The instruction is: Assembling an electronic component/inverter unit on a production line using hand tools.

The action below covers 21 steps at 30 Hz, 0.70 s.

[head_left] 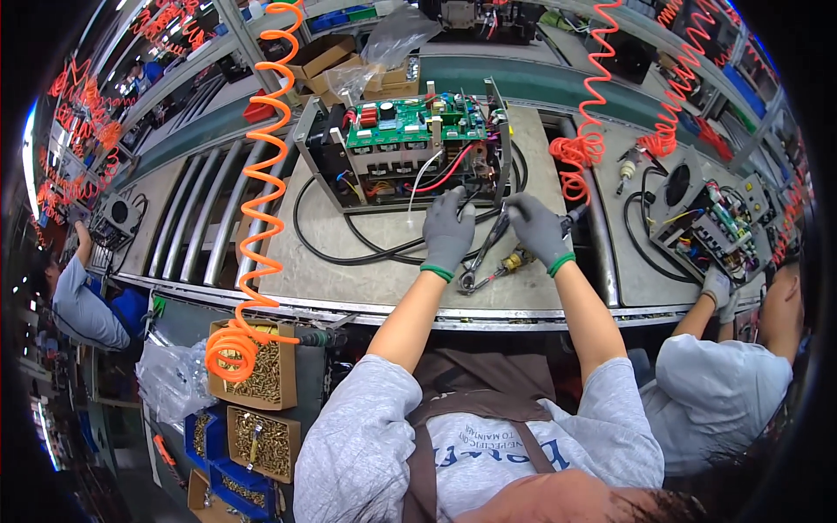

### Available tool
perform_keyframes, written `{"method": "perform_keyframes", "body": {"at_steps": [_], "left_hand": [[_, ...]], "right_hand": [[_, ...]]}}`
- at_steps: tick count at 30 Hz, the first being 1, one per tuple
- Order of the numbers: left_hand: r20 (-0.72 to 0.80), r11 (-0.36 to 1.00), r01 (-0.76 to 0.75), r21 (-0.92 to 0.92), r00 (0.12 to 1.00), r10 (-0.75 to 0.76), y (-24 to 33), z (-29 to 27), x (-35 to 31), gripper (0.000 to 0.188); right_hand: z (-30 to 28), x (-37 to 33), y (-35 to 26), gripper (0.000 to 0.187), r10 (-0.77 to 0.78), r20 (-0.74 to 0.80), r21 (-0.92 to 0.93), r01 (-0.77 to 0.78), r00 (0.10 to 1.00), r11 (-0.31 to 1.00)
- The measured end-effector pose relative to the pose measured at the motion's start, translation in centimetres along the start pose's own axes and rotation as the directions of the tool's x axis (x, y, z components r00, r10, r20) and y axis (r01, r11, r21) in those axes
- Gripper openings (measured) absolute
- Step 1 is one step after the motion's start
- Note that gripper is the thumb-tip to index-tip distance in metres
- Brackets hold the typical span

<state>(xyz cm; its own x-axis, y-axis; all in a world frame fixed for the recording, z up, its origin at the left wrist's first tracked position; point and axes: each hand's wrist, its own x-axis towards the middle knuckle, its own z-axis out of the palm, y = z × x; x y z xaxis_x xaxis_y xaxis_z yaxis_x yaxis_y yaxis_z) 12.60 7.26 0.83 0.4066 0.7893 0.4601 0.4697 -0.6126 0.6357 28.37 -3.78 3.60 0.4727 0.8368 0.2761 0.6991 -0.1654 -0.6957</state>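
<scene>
An open-sided metal-framed electrical unit (392,166) with a green circuit board (410,120) on top stands before me. My left hand (449,231), in a grey glove, is at its lower front edge, fingers closed around something dark beside the black cable (331,260). My right hand (538,231), gloved too, is near the unit's right corner with bent fingers; what they hold is hidden. Between the hands a ratchet wrench (468,280) lies on the board, beside a brass-coloured tool fitting (513,261). Red and white wires (446,174) hang from the unit's front.
Orange coiled air hoses (270,157) hang at left and right. Metal rollers (209,209) flank the work board (288,283). Boxes of brass screws (261,440) stand lower left. At right, a co-worker's gloved hands (719,288) are at another open unit (715,227). Another person sits far left.
</scene>
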Motion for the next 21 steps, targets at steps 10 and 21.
{"method": "perform_keyframes", "body": {"at_steps": [10, 21], "left_hand": [[0.106, 0.938, 0.192, -0.289, 0.98, -0.168, 1.1, -1.1, 1.7, 0.039], [-0.532, 0.949, 0.15, -0.277, 0.799, -0.281, -6.7, -8.7, -0.5, 0.053]], "right_hand": [[0.6, -1.1, -2.0, 0.023, -0.179, 0.308, -0.459, 0.311, 0.934, 0.832], [-0.5, -0.9, -2.0, 0.016, -0.195, 0.377, -0.497, 0.375, 0.905, 0.783]]}}
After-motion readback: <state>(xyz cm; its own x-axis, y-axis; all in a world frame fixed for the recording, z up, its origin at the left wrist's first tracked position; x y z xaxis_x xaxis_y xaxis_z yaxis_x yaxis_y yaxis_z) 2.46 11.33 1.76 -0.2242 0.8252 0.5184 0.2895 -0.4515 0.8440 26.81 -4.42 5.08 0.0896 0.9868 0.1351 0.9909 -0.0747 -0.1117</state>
